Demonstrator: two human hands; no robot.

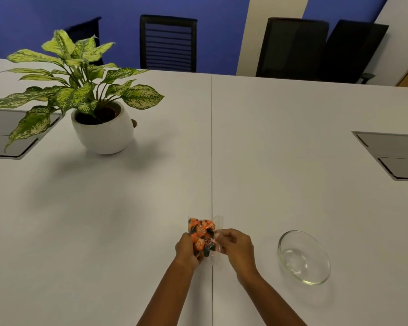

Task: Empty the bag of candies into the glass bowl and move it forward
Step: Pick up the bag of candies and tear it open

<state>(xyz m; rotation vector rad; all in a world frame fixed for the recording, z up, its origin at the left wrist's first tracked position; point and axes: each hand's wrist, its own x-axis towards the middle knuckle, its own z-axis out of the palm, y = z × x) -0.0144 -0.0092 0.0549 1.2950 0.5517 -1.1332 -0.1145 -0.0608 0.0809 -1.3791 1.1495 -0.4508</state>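
Note:
A clear plastic bag of orange and black wrapped candies (201, 231) is held just above the white table, over its middle seam. My left hand (186, 251) grips the bag's left side from below. My right hand (236, 247) pinches the bag's right edge between thumb and fingers. The glass bowl (303, 256) stands empty on the table to the right of my right hand, about a hand's width away.
A potted plant in a white pot (103, 130) stands at the back left. Grey cable hatches are set into the table at the far left (7, 137) and the right edge (396, 154). Black chairs (167, 43) line the far side.

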